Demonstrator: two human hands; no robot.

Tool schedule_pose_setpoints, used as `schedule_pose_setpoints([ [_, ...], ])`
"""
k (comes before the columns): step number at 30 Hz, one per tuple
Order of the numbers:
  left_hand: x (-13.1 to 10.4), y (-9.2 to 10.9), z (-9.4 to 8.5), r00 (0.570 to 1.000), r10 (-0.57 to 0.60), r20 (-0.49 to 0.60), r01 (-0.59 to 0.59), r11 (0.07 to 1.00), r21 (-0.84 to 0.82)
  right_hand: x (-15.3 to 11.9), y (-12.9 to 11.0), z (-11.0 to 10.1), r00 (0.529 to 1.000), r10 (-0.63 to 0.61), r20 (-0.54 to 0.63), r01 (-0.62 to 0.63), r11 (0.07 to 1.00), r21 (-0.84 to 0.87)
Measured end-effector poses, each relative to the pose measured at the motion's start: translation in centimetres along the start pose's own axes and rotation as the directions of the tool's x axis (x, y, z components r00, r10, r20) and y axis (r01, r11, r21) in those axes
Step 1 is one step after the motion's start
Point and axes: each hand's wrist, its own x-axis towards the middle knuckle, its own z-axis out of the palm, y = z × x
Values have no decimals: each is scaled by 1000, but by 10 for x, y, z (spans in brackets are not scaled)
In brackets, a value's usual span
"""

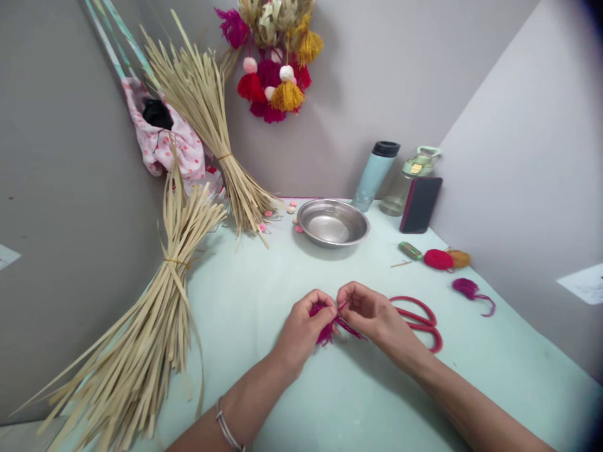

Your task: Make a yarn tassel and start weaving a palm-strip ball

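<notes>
In the middle of the table my left hand (311, 323) is closed on a magenta yarn tassel (325, 335), whose loose strands hang out below the fingers. Right beside it, my right hand (370, 312) pinches a thin strand of the same magenta yarn between thumb and forefinger. The two hands almost touch at the fingertips. More strands trail out under the right hand. Red-handled scissors (431, 323) lie just right of that hand, with their blades hidden behind it.
Two bundles of dry straw strips (176, 282) stand at the left. Behind my hands sits a steel bowl (333, 225). A blue tumbler (375, 176), a green bottle (409, 182) and a phone (421, 206) stand at the back right. Balls of red yarn (438, 259) and magenta yarn (465, 287) lie right.
</notes>
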Motion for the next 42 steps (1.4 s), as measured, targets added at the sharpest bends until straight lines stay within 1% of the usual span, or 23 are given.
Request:
schedule_pose_setpoints([
  [7,0,2,-1,999,40,18,-39,997,-72,3,6,0,999,13,-46,-9,994,105],
  [12,-1,4,0,996,84,42,-78,989,-124,0,-4,5,998,62,-7,-60,982,181],
  [16,-3,6,0,993,105,56,-97,987,-125,0,-5,5,999,43,-8,-40,978,203],
  [19,-3,5,-1,993,119,27,-116,989,-87,3,1,1,998,48,-37,-40,977,208],
  [22,-2,3,-1,995,93,-16,-94,995,-23,5,5,-3,996,48,-71,-32,977,211],
  [24,-2,1,-1,998,62,-17,-62,998,-6,5,5,-4,996,36,-81,-19,978,209],
  [26,-1,-1,0,999,37,1,-37,999,-22,5,5,-4,997,22,-77,-6,979,206],
  [28,-1,-1,1,1000,25,14,-24,999,-43,4,3,-4,997,4,-71,9,982,189],
  [30,-2,0,1,1000,23,9,-23,999,-43,3,1,-4,995,-19,-95,33,989,142],
  [32,-2,2,1,999,31,-11,-32,999,-40,1,-4,-6,989,-41,-143,48,998,44],
  [34,-2,3,0,998,50,-24,-51,997,-50,0,-8,-9,987,-45,-156,33,996,-79],
  [35,-2,4,0,998,57,-29,-58,997,-59,-1,-10,-10,990,-35,-133,18,992,-128],
  [36,-2,5,-1,998,58,-31,-59,996,-64,-1,-11,-11,996,-15,-85,1,988,-156],
  [39,-2,5,-1,999,35,-34,-37,998,-56,-1,-12,-12,993,51,103,-38,991,-129],
  [40,-2,5,-1,999,28,-36,-30,998,-47,-1,-11,-11,989,62,134,-48,993,-109],
  [42,-1,4,-1,999,25,-47,-26,999,-22,-1,-10,-10,989,73,126,-62,994,-89],
])
